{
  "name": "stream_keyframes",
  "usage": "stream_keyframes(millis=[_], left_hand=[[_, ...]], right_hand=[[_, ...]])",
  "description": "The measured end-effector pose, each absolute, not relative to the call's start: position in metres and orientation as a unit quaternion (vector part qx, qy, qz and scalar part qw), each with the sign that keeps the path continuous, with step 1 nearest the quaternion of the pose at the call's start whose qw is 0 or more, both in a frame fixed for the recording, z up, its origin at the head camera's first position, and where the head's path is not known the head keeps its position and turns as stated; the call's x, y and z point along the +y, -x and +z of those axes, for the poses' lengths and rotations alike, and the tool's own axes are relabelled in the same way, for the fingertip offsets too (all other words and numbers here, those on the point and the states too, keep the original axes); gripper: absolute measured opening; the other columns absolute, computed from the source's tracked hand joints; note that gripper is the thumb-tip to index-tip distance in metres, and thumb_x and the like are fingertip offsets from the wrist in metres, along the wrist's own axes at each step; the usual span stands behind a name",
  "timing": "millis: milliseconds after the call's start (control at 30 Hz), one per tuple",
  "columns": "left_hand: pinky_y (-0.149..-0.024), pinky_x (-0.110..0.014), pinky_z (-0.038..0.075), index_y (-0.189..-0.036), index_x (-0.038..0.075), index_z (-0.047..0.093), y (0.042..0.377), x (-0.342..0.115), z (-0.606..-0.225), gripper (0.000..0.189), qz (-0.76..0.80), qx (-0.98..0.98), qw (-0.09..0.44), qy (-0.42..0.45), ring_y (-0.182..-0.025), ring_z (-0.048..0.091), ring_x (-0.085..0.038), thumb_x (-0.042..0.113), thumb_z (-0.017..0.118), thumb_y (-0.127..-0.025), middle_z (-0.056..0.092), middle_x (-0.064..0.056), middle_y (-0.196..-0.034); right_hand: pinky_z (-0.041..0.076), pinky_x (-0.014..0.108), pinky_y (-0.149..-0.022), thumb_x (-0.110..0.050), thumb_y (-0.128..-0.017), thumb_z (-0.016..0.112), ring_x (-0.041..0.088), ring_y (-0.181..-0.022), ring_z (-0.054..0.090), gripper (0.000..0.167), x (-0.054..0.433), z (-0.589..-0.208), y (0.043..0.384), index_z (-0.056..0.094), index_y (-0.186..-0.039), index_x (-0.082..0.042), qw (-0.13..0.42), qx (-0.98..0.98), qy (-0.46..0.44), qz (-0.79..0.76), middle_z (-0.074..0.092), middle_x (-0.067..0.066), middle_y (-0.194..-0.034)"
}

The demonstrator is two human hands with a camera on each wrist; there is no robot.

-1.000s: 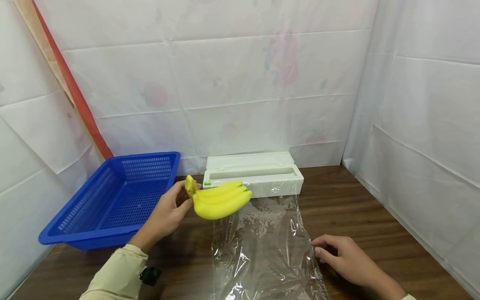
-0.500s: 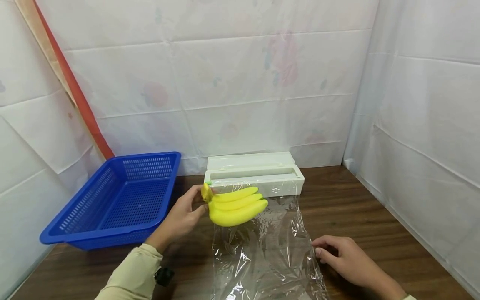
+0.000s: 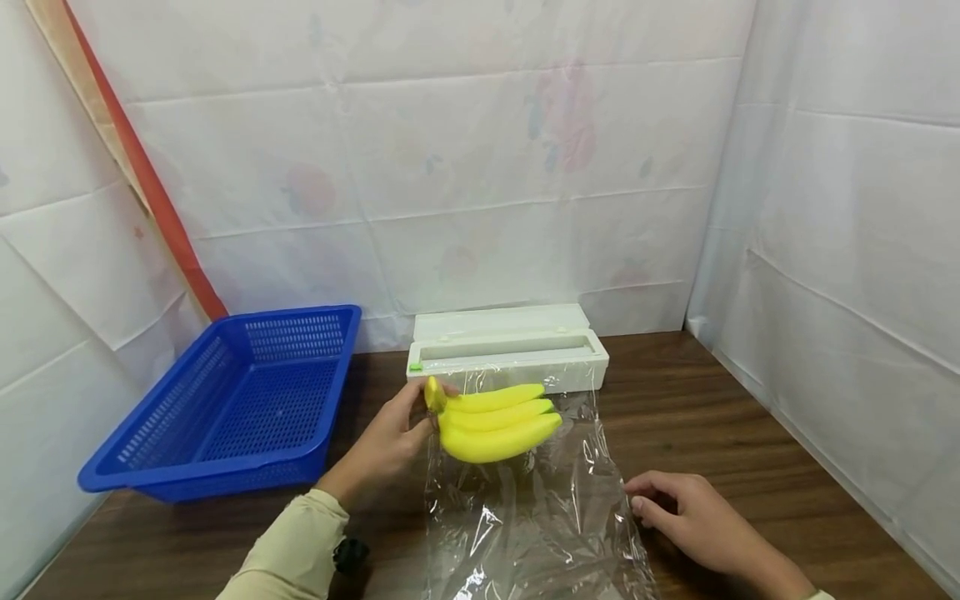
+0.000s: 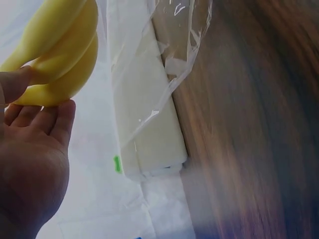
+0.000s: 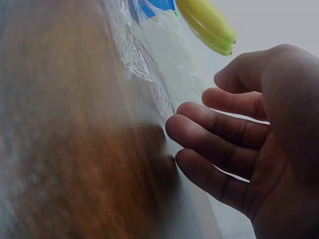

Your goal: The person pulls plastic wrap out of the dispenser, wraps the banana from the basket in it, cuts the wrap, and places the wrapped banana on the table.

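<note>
My left hand [image 3: 386,442] grips a bunch of yellow bananas [image 3: 498,427] near its stem end, holding it over a sheet of clear cling film [image 3: 536,521]. In the left wrist view the thumb and fingers close on the bananas [image 4: 62,47] from both sides. The film runs toward me from an open white cling film dispenser [image 3: 588,377]. Beside the film's right edge lies my right hand [image 3: 693,518], its fingers loosely bent and holding nothing. Its fingertips are at the film's edge in the right wrist view; whether they press on it I cannot tell.
A blue plastic basket [image 3: 345,375] stands on the left of the dark wooden table [image 3: 697,400]. White sheeting [image 3: 465,167] encloses the back and sides. A small green piece [image 3: 416,367] sits at the dispenser's left end.
My left hand has carried the bananas rightward and slightly toward me, from beside the basket to over the cling film. The right hand has stayed in place.
</note>
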State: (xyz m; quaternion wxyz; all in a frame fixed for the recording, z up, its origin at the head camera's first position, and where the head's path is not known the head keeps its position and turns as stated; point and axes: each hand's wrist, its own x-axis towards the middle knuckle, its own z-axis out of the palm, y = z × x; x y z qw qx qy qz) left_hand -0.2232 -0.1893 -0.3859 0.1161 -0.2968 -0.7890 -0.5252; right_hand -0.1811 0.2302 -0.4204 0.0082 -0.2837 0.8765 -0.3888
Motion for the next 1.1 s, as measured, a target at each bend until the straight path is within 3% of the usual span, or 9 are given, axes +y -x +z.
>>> stream_keyframes(millis=[267, 433, 600, 833, 1100], left_hand=[[-0.099, -0.036, 0.048, -0.132, 0.004, 0.054, 0.226, -0.176, -0.394, 0.043, -0.467, -0.824, 0.102, 0.305, -0.115, 0.057, -0.02, -0.014, 0.055, -0.093, 0.062, -0.013, -0.133], [-0.106, -0.039, 0.043, -0.132, 0.006, 0.054, 0.227, -0.168, -0.399, 0.043, -0.45, -0.832, 0.106, 0.306, -0.125, 0.054, -0.019, -0.012, 0.057, -0.093, 0.062, -0.007, -0.134], [-0.111, -0.04, 0.037, -0.123, 0.006, 0.054, 0.228, -0.164, -0.405, 0.034, -0.451, -0.833, 0.098, 0.305, -0.132, 0.05, -0.023, -0.011, 0.057, -0.094, 0.061, -0.005, -0.136], [-0.106, -0.039, 0.043, -0.111, 0.008, 0.051, 0.232, -0.158, -0.412, 0.029, -0.472, -0.819, 0.092, 0.314, -0.131, 0.052, -0.026, -0.014, 0.057, -0.093, 0.061, -0.013, -0.135], [-0.098, -0.035, 0.05, -0.127, 0.003, 0.054, 0.234, -0.151, -0.411, 0.036, -0.478, -0.828, 0.066, 0.287, -0.126, 0.054, -0.022, -0.012, 0.056, -0.094, 0.06, -0.008, -0.136]], right_hand=[[0.054, 0.027, -0.065, -0.021, -0.102, 0.06, 0.006, -0.077, 0.066, 0.018, 0.23, -0.421, 0.181, 0.071, -0.113, -0.011, 0.003, 0.876, 0.287, -0.388, 0.07, -0.007, -0.096], [0.054, 0.026, -0.065, -0.021, -0.102, 0.06, 0.005, -0.077, 0.066, 0.018, 0.231, -0.421, 0.182, 0.071, -0.113, -0.011, 0.006, 0.877, 0.285, -0.386, 0.071, -0.007, -0.097], [0.054, 0.027, -0.066, -0.021, -0.102, 0.06, 0.005, -0.077, 0.066, 0.018, 0.23, -0.42, 0.182, 0.071, -0.113, -0.011, 0.006, 0.876, 0.289, -0.385, 0.07, -0.007, -0.097], [0.054, 0.026, -0.067, -0.022, -0.103, 0.06, 0.006, -0.079, 0.066, 0.019, 0.23, -0.421, 0.181, 0.071, -0.114, -0.011, 0.015, 0.875, 0.288, -0.389, 0.071, -0.007, -0.097], [0.053, 0.026, -0.066, -0.021, -0.102, 0.061, 0.004, -0.077, 0.064, 0.017, 0.23, -0.419, 0.181, 0.071, -0.111, -0.012, -0.001, 0.875, 0.296, -0.383, 0.069, -0.01, -0.09]])
